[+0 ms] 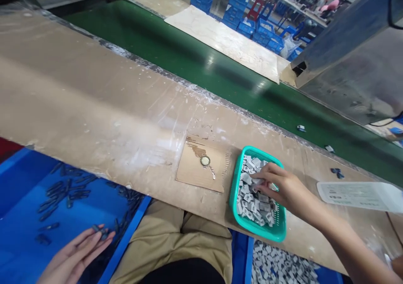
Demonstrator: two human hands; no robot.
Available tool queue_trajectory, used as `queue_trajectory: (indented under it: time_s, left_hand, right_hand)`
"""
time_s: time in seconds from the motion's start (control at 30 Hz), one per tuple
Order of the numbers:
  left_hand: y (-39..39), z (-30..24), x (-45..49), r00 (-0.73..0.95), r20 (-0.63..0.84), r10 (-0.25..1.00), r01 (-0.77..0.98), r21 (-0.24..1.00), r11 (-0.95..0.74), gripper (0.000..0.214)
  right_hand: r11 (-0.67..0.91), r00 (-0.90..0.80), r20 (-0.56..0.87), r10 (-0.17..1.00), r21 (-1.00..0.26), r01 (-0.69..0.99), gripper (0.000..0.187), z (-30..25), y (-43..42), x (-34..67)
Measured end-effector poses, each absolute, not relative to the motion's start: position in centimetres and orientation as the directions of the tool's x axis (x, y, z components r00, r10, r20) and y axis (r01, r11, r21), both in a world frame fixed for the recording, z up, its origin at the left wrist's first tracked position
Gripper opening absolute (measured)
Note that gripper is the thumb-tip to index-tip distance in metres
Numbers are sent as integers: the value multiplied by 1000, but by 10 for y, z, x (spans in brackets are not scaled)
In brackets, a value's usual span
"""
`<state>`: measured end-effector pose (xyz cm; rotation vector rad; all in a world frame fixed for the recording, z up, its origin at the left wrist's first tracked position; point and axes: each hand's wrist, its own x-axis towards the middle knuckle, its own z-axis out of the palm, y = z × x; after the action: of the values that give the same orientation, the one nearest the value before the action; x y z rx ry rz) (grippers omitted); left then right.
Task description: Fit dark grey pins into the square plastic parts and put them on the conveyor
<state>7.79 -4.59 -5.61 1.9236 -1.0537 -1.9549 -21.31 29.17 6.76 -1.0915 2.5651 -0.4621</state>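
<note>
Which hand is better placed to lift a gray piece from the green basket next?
Probably the right hand: its fingers are in the green basket, among the gray pieces. The left hand is off at the blue bin, holding at least one dark piece.

Grey piece (258,183) partly hidden by right hand (277,182)

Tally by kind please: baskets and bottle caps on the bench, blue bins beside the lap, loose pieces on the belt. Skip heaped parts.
Green basket: 1
Bottle cap: 1
Blue bins: 2
Loose pieces on the green belt: 2
Total: 6
</note>
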Motion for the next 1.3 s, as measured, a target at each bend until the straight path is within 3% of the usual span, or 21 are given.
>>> queue_trajectory:
  time_s: [0.07, 0.17, 0.27, 0.43, 0.6, 0.7, 0.83, 0.93, 1.03, 1.3]
  left_hand:
    - [-39, -41, 68, -144, -905, -400, -241, 424, -873, 37]
    - [-22, -29, 56, -307, -882, -357, -191, 425, -885, 42]
    - [-1, -20, 41, -460, -827, -323, -182, 444, -878, 37]
    - [17, -12, 28, -600, -760, -249, -193, 440, -877, 31]
    - [17, -15, 27, -642, -722, -257, -195, 479, -856, 31]
    - [19, -13, 22, -628, -714, -311, -197, 532, -823, 31]
    - [31, -7, 4, -648, -674, -356, -165, 580, -798, 26]
    - [46, -5, -18, -696, -625, -353, -93, 566, -819, 24]
    - [62, -2, -42, -747, -570, -344, -37, 551, -834, 22]
    - [77, 18, -60, -817, -484, -315, -12, 560, -828, 17]
  right_hand:
    - [651, -707, -138, -693, -541, -533, 19, 72, 275, -215]
    - [625, -783, -95, -615, -664, -410, 22, 66, 240, -211]
    - [612, -800, 10, -600, -638, -467, 16, 46, 205, -205]
    - [548, -709, 104, -697, -561, -621, 19, 18, 183, -203]
    - [522, -645, 160, -748, -459, -719, 17, 10, 184, -204]
    - [526, -643, 137, -753, -463, -714, 15, 11, 183, -204]
    - [584, -759, 66, -648, -596, -551, 19, 26, 183, -201]
    - [571, -827, -124, -548, -778, -262, 24, 44, 186, -191]
    - [494, -820, -261, -510, -869, -31, 22, 60, 190, -177]
    - [427, -804, -268, -531, -904, 20, 15, 77, 191, -152]
